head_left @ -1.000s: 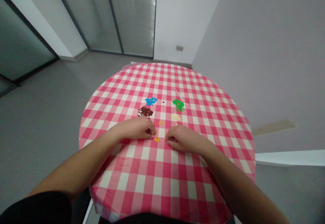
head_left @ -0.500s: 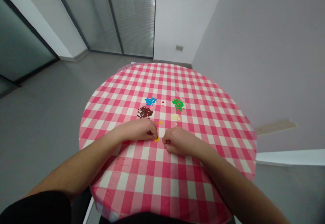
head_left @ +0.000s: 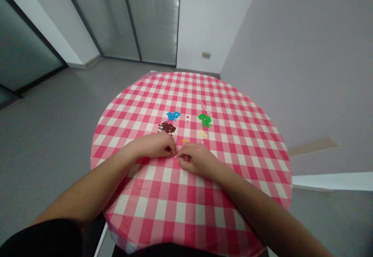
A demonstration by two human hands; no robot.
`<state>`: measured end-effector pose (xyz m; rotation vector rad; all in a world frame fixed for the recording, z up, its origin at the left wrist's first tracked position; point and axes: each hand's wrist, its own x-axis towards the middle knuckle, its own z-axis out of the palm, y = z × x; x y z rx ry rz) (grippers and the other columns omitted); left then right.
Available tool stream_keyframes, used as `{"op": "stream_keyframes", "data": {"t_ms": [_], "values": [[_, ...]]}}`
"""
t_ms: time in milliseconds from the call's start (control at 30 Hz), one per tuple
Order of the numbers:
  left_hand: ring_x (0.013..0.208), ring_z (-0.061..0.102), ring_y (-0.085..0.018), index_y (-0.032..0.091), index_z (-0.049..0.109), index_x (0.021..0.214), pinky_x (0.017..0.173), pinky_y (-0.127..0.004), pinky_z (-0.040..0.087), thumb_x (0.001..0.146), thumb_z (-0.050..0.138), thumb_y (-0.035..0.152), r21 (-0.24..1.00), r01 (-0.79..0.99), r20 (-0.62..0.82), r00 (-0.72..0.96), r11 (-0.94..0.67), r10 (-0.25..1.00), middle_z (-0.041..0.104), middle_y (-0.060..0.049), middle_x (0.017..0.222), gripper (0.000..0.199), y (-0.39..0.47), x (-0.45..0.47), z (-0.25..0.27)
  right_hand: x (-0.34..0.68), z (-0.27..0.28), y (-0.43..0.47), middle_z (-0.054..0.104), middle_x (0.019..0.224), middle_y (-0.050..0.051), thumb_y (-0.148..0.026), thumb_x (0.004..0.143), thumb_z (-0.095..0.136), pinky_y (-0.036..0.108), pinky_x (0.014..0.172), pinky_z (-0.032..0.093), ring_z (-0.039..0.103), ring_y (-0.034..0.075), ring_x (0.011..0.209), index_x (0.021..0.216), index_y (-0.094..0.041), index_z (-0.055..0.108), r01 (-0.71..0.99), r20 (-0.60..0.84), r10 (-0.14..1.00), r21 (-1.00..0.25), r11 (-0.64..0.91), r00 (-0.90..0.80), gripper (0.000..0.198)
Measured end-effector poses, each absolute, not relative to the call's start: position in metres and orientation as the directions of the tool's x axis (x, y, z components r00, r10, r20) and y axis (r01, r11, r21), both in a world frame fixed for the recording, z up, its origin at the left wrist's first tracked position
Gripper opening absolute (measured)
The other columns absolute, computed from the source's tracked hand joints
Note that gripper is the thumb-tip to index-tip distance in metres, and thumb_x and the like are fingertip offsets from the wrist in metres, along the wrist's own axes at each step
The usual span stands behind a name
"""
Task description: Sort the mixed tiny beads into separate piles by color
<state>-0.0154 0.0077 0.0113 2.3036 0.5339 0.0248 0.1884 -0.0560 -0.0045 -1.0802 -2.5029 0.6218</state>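
My left hand [head_left: 161,145] rests on the checked tablecloth with its fingers curled and thumb and forefinger together. What it pinches, if anything, is too small to make out. My right hand [head_left: 196,159] is also closed, its fingertips just right of the left ones. A speck of yellow, a small yellow piece [head_left: 178,161], shows at the tips of the right fingers; whether they grip it or cover it I cannot tell. Just beyond the hands lie more small yellow pieces [head_left: 184,140]. A heap of dark brown pieces [head_left: 167,127] is behind my left hand.
Farther back are heaps of small blue pieces [head_left: 173,116] and green pieces [head_left: 205,120]. Cream pieces [head_left: 202,134] lie beyond my right hand. Two tiny red pieces [head_left: 187,117] sit between the blue and green. The round table wears a red-and-white checked cloth [head_left: 163,210].
My right hand has moved left, over the small yellow heap by the left fingertips, which is now mostly hidden. My left hand has drawn slightly left and away from that heap.
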Motion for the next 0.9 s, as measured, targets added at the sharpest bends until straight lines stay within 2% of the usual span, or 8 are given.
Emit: {"op": "stream_keyframes", "data": {"t_ms": [300,433,533,633,733,900], "values": [[0.062,0.058,-0.012,0.018,0.07,0.078,0.056,-0.021,0.037,0.076,0.062,0.009,0.689,0.487,-0.249,0.855,-0.537,0.455,0.067,0.002,0.07,0.012,0.008,-0.024,0.01,0.179,-0.021,-0.05,0.074,0.096,0.008,-0.015,0.093,0.055,0.03,0.083,0.049,0.066,0.019,0.09,0.092,-0.017,0.072,0.506,0.162,0.642,-0.484,0.714,-0.75,0.017],[0.064,0.058,-0.012,0.018,0.07,0.086,0.057,-0.021,0.038,0.075,0.066,0.01,0.67,0.528,-0.293,0.834,-0.523,0.467,0.067,0.002,0.073,0.015,0.007,-0.023,0.016,0.193,-0.011,-0.047,0.075,0.095,0.008,-0.017,0.096,0.053,0.029,0.081,0.049,0.066,0.018,0.089,0.097,-0.017,0.073,0.554,0.218,0.732,-0.528,0.644,-0.645,0.02],[0.067,0.06,-0.013,0.018,0.072,0.097,0.06,-0.021,0.04,0.076,0.07,0.012,0.667,0.526,-0.304,0.839,-0.528,0.451,0.068,0.0,0.078,0.021,0.006,-0.02,0.02,0.209,-0.001,-0.043,0.074,0.091,0.007,-0.021,0.095,0.054,0.029,0.078,0.048,0.065,0.018,0.085,0.093,-0.019,0.073,0.633,0.235,0.829,-0.551,0.543,-0.507,0.02],[0.07,0.061,-0.014,0.017,0.073,0.105,0.064,-0.022,0.043,0.075,0.079,0.019,0.658,0.503,-0.277,0.854,-0.56,0.441,0.069,-0.003,0.083,0.031,0.005,-0.016,0.021,0.222,0.006,-0.037,0.074,0.087,0.006,-0.021,0.092,0.056,0.028,0.074,0.047,0.065,0.017,0.08,0.089,-0.019,0.074,0.693,0.233,0.877,-0.542,0.476,-0.421,0.018],[0.076,0.062,-0.015,0.017,0.074,0.1,0.068,-0.023,0.044,0.074,0.081,0.019,0.658,0.442,-0.218,0.887,-0.61,0.407,0.069,-0.004,0.088,0.027,0.004,-0.014,0.018,0.228,0.008,-0.034,0.073,0.082,0.006,-0.018,0.09,0.057,0.028,0.071,0.045,0.064,0.017,0.076,0.084,-0.018,0.074,0.744,0.173,0.897,-0.507,0.436,-0.408,0.018],[0.08,0.063,-0.015,0.016,0.075,0.087,0.072,-0.022,0.045,0.077,0.074,0.008,0.68,0.378,-0.167,0.914,-0.628,0.369,0.07,-0.004,0.086,0.012,0.004,-0.012,0.013,0.229,0.008,-0.034,0.073,0.085,0.007,-0.014,0.088,0.058,0.027,0.07,0.044,0.064,0.017,0.076,0.084,-0.017,0.075,0.756,0.048,0.876,-0.485,0.44,-0.479,0.017]]}}
